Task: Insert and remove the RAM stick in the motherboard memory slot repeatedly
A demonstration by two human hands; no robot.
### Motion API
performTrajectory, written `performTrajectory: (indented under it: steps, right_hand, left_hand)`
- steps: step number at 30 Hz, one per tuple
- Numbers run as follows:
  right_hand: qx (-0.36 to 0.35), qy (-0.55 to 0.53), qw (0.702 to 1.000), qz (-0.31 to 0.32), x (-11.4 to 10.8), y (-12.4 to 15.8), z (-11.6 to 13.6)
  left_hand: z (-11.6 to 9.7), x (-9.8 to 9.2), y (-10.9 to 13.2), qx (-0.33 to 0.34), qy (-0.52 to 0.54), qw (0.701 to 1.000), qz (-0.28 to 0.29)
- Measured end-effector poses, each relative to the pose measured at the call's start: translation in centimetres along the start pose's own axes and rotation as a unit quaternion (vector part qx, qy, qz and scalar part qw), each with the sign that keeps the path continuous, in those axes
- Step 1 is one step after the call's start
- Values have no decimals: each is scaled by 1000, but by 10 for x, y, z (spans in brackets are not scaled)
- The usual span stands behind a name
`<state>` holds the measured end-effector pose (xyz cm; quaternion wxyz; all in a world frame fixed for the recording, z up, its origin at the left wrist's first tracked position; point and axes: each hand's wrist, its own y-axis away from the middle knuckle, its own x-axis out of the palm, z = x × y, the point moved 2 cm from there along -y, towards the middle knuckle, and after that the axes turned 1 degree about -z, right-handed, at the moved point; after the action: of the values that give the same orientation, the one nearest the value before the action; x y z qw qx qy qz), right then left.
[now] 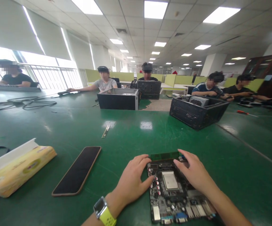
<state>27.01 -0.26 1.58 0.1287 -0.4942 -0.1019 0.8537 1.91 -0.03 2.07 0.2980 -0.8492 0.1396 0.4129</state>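
Note:
A motherboard [158, 196] lies on the green table in front of me, with a silver processor [170, 180] in its socket and ports along the near edge. Along its far edge stands a green RAM stick [164, 156]. My left hand [132, 179] is closed on the board's left side, fingertips by the stick's left end and thumb over the capacitors. With thumb and forefinger, my right hand [194, 171] pinches about the right end of the stick. A watch with a yellow-green strap [104, 211] is on my left wrist.
A phone [78, 172] and a yellow tissue pack [20, 171] lie to the left. Another RAM stick [106, 131] lies farther off. Open computer cases [118, 99] [192, 111] stand across the table, a screwdriver [245, 113] at far right. Several people sit around.

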Motion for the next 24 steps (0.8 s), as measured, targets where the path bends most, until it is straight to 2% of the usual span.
performTrajectory:
  steps: [3, 12, 17, 24]
  right_hand:
    - [12, -30, 999, 33, 8, 0, -7]
    - [32, -133, 990, 38, 19, -1, -9]
    - [40, -106, 993, 14, 17, 0, -9]
    - [34, -70, 997, 2, 6, 2, 4]
  left_hand:
    - [-1, 0, 0, 1, -2, 1000, 9]
    - [-5, -5, -3, -20, -10, 1000, 19]
    - [-1, -5, -4, -20, -4, 1000, 16]
    - [3, 1, -2, 9, 22, 1000, 8]
